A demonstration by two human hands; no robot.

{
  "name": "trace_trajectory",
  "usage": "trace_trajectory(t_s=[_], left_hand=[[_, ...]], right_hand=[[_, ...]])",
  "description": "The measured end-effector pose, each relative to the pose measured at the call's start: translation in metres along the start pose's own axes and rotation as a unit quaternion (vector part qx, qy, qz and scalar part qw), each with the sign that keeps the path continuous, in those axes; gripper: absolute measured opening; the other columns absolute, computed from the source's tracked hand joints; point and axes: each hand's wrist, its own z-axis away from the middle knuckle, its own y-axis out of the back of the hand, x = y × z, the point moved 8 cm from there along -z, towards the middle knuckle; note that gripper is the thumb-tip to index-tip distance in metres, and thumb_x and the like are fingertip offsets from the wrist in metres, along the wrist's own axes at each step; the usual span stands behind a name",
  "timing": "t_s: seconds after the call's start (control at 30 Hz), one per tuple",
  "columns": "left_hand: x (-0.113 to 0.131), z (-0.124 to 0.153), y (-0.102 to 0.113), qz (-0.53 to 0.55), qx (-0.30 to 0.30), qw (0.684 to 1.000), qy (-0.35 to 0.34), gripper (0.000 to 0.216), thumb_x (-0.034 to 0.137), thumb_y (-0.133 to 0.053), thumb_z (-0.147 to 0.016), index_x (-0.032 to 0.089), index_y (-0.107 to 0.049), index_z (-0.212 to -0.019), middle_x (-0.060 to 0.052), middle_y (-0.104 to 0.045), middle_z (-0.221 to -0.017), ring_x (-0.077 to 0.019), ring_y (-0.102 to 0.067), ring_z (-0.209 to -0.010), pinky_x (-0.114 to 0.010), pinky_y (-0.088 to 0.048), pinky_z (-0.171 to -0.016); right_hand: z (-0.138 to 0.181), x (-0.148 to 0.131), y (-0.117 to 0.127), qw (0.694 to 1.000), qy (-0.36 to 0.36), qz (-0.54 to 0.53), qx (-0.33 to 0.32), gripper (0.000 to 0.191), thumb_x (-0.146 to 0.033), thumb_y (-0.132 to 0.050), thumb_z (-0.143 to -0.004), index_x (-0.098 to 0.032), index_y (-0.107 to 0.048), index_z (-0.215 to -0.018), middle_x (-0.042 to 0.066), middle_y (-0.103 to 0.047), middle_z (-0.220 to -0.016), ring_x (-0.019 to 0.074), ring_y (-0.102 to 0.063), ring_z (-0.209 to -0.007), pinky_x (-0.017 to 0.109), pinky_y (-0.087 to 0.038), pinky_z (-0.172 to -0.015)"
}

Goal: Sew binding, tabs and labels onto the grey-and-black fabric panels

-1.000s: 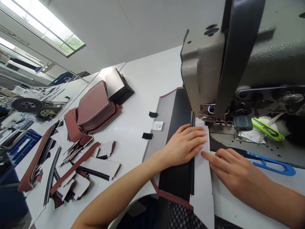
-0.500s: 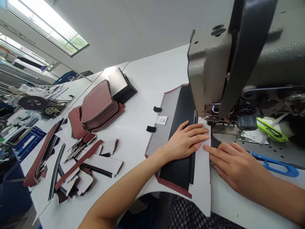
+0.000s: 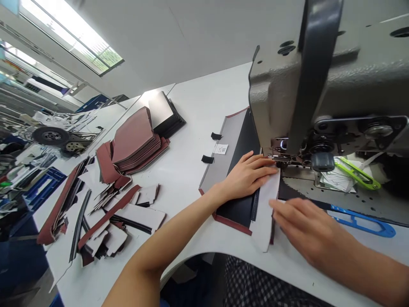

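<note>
Two hands at the presser foot (image 3: 278,158) of my sewing machine (image 3: 281,98). My left hand (image 3: 247,179) lies flat on the black panel (image 3: 238,211), fingers extended and pressing, no grasp. My right hand (image 3: 303,224) is blurred, fingers loosely curled and open beside the white backing strip (image 3: 264,213); contact unclear. Panel sits on the white table (image 3: 198,98), top end at the foot. Seam progress: can't tell. Maroon cut pieces (image 3: 134,140) lie stacked to my left, unsewn as far as I can see.

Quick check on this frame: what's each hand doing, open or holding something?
Left hand: open, pressed flat on the black panel, not gripping.
Right hand: open, fingers at the edge of the white strip; contact unclear.
</note>
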Motion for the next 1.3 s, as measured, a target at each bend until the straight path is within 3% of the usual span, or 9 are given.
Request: trace_trajectory(t_s=[0.13, 0.37, 0.77, 1.13, 1.3], left_hand=[[0.028, 0.031, 0.006, 0.037, 0.022, 0.999, -0.016, 0.036, 0.039, -0.053, -0.101, 0.022, -0.059, -0.132, -0.009, -0.059, -0.147, -0.0237, -0.045, -0.146, -0.046, -0.022, -0.127], [0.039, 0.057, 0.0, 0.049, 0.064, 0.996, -0.022, 0.035, 0.018, -0.048, -0.096, 0.02, -0.056, -0.13, -0.011, -0.062, -0.143, -0.0217, -0.047, -0.145, -0.047, -0.028, -0.126], [0.032, 0.051, -0.017, 0.015, -0.009, 0.999, -0.029, 0.038, 0.021, -0.045, -0.095, 0.024, -0.063, -0.128, -0.005, -0.06, -0.147, -0.0222, -0.042, -0.148, -0.046, -0.02, -0.129], [0.004, 0.012, -0.014, 0.004, -0.006, 1.0, -0.017, 0.041, 0.018, -0.044, -0.094, 0.024, -0.063, -0.13, -0.004, -0.058, -0.149, -0.0215, -0.044, -0.146, -0.046, -0.023, -0.128], [-0.005, 0.0, -0.01, 0.003, 0.004, 1.0, -0.028, 0.041, 0.015, -0.042, -0.093, 0.022, -0.066, -0.125, -0.005, -0.058, -0.148, -0.0235, -0.047, -0.142, -0.046, -0.031, -0.123]], right_hand=[[0.002, -0.027, 0.005, 0.997, 0.029, -0.064, 0.029, 0.037, 0.001, -0.038, -0.094, -0.004, -0.072, -0.108, 0.016, -0.067, -0.12, 0.0243, -0.06, -0.102, 0.036, -0.055, -0.087], [0.003, -0.026, 0.0, 0.997, 0.003, -0.055, 0.049, 0.036, 0.003, -0.039, -0.093, -0.005, -0.074, -0.099, 0.016, -0.069, -0.116, 0.0254, -0.061, -0.101, 0.037, -0.054, -0.09], [0.004, -0.019, -0.007, 0.999, -0.002, -0.029, 0.029, 0.033, 0.0, -0.042, -0.094, -0.007, -0.073, -0.099, 0.015, -0.07, -0.115, 0.0259, -0.057, -0.095, 0.04, -0.047, -0.08], [-0.001, 0.017, -0.011, 0.999, -0.029, 0.02, -0.017, 0.03, -0.004, -0.046, -0.094, -0.009, -0.073, -0.107, 0.014, -0.068, -0.126, 0.025, -0.056, -0.096, 0.043, -0.043, -0.086], [0.002, 0.018, -0.012, 0.997, -0.042, 0.059, -0.023, 0.033, -0.006, -0.044, -0.096, -0.007, -0.071, -0.114, 0.017, -0.061, -0.137, 0.0308, -0.055, -0.108, 0.048, -0.044, -0.09]])
